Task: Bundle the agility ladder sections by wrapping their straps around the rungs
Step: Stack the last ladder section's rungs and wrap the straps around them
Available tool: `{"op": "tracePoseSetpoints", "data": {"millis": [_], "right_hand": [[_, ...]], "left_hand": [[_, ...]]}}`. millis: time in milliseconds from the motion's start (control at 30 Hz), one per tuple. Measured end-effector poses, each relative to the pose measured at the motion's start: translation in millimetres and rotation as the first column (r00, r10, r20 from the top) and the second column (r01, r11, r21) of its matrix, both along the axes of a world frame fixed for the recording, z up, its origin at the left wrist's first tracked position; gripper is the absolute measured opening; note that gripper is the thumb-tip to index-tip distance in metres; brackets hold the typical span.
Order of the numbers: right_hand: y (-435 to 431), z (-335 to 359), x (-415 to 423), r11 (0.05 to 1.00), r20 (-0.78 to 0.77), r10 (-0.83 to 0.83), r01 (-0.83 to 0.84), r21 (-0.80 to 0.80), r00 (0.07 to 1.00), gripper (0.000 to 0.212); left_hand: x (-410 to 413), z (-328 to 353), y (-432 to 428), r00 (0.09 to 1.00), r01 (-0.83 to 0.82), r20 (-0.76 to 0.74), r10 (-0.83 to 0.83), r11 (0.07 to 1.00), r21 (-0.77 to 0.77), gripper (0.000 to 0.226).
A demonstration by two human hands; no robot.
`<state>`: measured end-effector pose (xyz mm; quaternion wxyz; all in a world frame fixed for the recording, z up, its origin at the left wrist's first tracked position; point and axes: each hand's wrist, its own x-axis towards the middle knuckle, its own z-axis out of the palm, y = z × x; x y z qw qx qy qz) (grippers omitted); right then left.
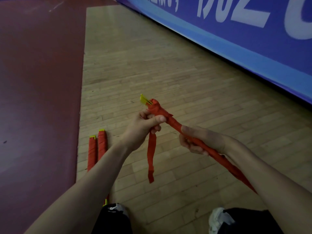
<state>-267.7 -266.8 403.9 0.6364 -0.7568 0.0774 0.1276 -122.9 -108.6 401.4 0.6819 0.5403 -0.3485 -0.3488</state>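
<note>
Blue banner (219,36): large white characters, tops cropped, roughly "1302"; smaller characters left unreadable.

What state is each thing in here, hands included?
Held bundle: mostly wrapped, yellow tips showing.
Left hand: grips the bundle near its top.
Right hand: grips its middle.
Loose strap: hanging unwrapped below the left hand.
Floor bundles: wrapped, lying side by side.

Red for the strap (151,159), yellow at the rung ends (144,99), same red and yellow on the two bundles (97,149) lying flat, pale plank pattern on the wood floor (152,65) beside a maroon area (38,81), deep blue banner (236,39) with white lettering and a lighter blue lower band.
</note>
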Motion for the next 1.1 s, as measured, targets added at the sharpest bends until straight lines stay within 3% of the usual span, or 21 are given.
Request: {"op": "tracePoseSetpoints", "data": {"millis": [67,200,267,367,467,533,667,800,933,1100], "right_hand": [[2,0,3,1.000,-0.025,0.011,-0.011,0.001,1.000,0.073],[3,5,5,0.987,0.032,-0.076,0.080,-0.138,0.997,0.031],[2,5,6,0.947,0.040,-0.121,0.127,-0.296,0.992,0.040],[2,-1,8,0.756,0.127,-0.222,0.253,-0.603,0.967,0.061],[4,0,7,0.413,0.319,-0.207,0.379,-0.829,0.925,0.048],[1,0,6,0.354,0.339,-0.207,0.393,-0.849,0.918,0.046],[-2,-3,2,0.445,0.322,-0.255,0.406,-0.798,0.912,0.035],[-4,2,3,0.472,0.323,-0.300,0.433,-0.768,0.898,0.032],[-5,11,1,0.708,0.267,-0.307,0.407,-0.578,0.913,0.021],[-14,14,-5,0.963,0.052,-0.140,0.148,-0.225,0.989,0.014]], "left_hand": [[-5,1,-4,0.988,-0.152,-0.039,0.152,0.988,0.008,0.034],[-9,6,-10,0.916,-0.379,-0.120,0.383,0.924,0.059,0.026],[-10,7,-12,0.885,-0.438,-0.131,0.448,0.894,0.099,0.020],[-11,6,-14,0.850,-0.488,-0.151,0.504,0.863,0.133,0.018],[-8,6,-14,0.875,-0.436,-0.182,0.449,0.894,0.109,0.015],[-5,5,-13,0.916,-0.350,-0.181,0.357,0.934,0.074,0.013],[-2,2,-10,0.960,-0.190,-0.199,0.199,0.980,0.062,0.016],[-4,5,-7,0.963,-0.091,-0.247,0.106,0.993,0.069,0.019],[-4,5,-5,0.992,-0.049,-0.111,0.058,0.995,0.082,0.018],[-9,6,-4,0.991,0.057,-0.119,-0.057,0.998,-0.002,0.020]]}}
